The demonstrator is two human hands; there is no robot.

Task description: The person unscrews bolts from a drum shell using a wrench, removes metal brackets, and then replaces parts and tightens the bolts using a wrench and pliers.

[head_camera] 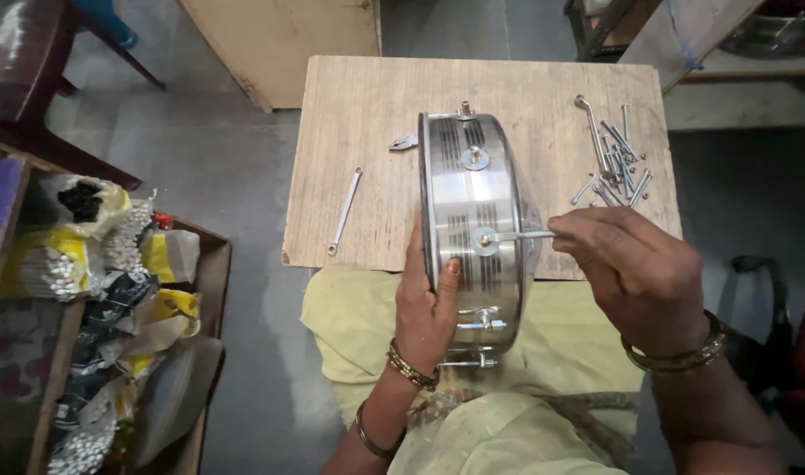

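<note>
Standing on edge, the steel drum (pixel 473 220) is clasped by the left hand (pixel 427 308); the right hand (pixel 635 273) pinches a sideways rod (pixel 521 236).

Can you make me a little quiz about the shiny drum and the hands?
1. True or false: the left hand steadies the metal drum shell standing on its edge.
2. What does the right hand hold against the shell's side? A) a small spanner B) a paintbrush C) a spoon
3. Fill in: a pile of loose metal rods and bolts lies on the wooden ____, to the right of the shell.

Key
1. True
2. A, the small spanner sits on a round fitting
3. board

Another spanner lies loose on the left of the board.
</note>
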